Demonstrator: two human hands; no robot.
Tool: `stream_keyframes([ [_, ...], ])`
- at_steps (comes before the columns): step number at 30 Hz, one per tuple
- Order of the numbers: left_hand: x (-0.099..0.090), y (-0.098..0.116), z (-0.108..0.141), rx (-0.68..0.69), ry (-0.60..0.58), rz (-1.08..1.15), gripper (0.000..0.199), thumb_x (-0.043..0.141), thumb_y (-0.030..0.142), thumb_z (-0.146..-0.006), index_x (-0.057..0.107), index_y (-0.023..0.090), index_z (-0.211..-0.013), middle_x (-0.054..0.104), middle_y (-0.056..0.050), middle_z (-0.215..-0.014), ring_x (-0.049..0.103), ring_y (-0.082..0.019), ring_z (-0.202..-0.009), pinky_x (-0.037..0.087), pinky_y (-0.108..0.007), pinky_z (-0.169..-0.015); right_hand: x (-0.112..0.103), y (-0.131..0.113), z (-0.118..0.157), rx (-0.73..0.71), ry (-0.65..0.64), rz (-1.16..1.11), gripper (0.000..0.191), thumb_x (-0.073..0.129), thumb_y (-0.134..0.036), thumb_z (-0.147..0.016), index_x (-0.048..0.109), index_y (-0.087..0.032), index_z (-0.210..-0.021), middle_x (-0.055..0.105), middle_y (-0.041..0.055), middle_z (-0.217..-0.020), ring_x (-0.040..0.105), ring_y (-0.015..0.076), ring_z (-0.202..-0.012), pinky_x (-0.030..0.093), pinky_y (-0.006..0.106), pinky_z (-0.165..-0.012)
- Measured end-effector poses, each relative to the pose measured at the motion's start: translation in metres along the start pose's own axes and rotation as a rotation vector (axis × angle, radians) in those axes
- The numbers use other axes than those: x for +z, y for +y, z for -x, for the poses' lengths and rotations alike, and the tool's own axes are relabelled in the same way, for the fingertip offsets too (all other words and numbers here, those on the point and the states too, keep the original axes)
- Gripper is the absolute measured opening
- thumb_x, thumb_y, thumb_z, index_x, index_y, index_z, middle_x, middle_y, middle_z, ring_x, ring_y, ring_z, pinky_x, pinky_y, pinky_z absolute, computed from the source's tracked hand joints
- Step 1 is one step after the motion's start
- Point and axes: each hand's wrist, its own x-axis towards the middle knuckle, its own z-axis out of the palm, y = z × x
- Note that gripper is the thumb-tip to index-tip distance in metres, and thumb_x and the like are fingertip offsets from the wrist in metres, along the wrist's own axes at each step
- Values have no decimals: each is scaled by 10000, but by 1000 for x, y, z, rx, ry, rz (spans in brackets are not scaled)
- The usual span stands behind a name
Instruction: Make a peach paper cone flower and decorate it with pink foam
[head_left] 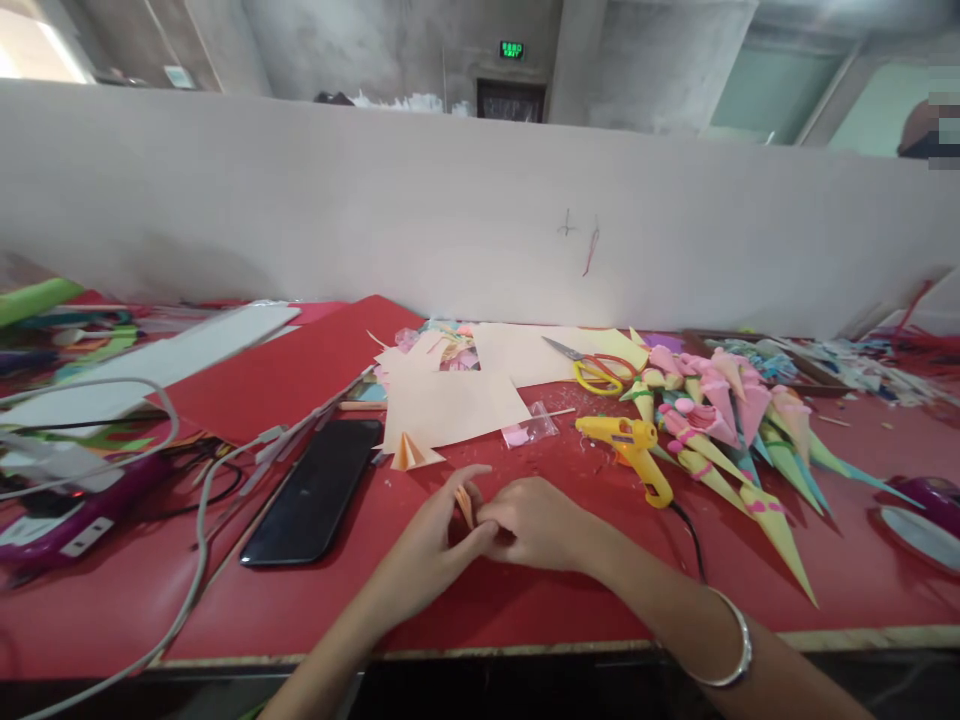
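Between my two hands, low over the red table, is a small piece of folded orange paper (465, 506). My left hand (439, 535) pinches it, thumb reaching across toward the right hand. My right hand (536, 522) is curled against it, its fingertips mostly hidden; whether they also grip the paper I cannot tell. Just beyond the left hand stands a pleated orange paper piece (407, 453), beside cream paper sheets (450, 405). To the right of my hands lies a yellow glue gun (631, 450) on its side.
A black phone (315, 495) lies left of my hands, near a white cable (202, 520) and purple power strip (75, 525). Orange-handled scissors (600, 370) rest on paper behind. Several paper cones (776, 520) are heaped at right. A white partition (337, 210) stands behind the table.
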Motion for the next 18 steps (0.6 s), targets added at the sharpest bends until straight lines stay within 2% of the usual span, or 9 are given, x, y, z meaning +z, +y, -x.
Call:
stream_keyframes([
  [4,3,-8,2,20,32,99,158,402,303,-816,476,175,-873,517,-20,-839,505,-159,-840,414,-269,-771,-32,-1,-1,26,-88,91,175,478,-281,-809,580,-173,-716,626,11,-670,515,105,-590,255,225,-524],
  [8,4,-14,4,54,63,157,163,378,261,-827,386,187,-682,513,-30,-920,488,-151,-908,390,-260,-793,-86,11,-11,261,-123,290,151,467,-260,-811,603,-201,-781,632,0,-718,520,101,-623,278,222,-535],
  [10,4,-16,5,77,62,173,197,378,262,-833,360,189,-651,502,-26,-901,484,-146,-902,379,-259,-802,-110,23,-21,343,-104,355,156,454,-232,-806,606,-197,-810,625,13,-724,519,112,-627,287,235,-541],
  [12,5,-17,6,84,49,168,145,372,264,-838,411,190,-720,489,-16,-857,487,-141,-860,380,-256,-783,-126,38,-33,402,-99,404,175,437,-210,-809,603,-188,-859,622,36,-784,530,131,-684,307,246,-561],
  [13,6,-17,6,80,42,158,110,370,261,-839,443,191,-795,485,-12,-841,487,-139,-829,383,-255,-765,-130,47,-40,432,-111,426,183,431,-187,-809,598,-182,-885,619,46,-824,537,141,-726,323,250,-577],
  [15,7,-18,5,58,34,133,163,372,257,-834,456,193,-959,477,-1,-798,481,-136,-749,390,-253,-713,-132,63,-51,488,-190,448,171,450,-171,-811,595,-170,-900,609,60,-881,546,159,-804,366,261,-632],
  [17,8,-18,5,34,43,110,225,380,250,-825,450,189,-1030,470,7,-755,469,-135,-686,394,-252,-671,-125,77,-61,545,-332,447,136,507,-195,-805,597,-149,-896,599,67,-928,556,164,-843,415,276,-692],
  [18,8,-17,5,29,55,100,228,384,241,-818,459,184,-1025,472,7,-744,468,-136,-674,395,-253,-664,-120,83,-65,576,-410,443,176,513,-240,-816,576,-141,-948,586,66,-964,561,163,-847,443,304,-715],
])
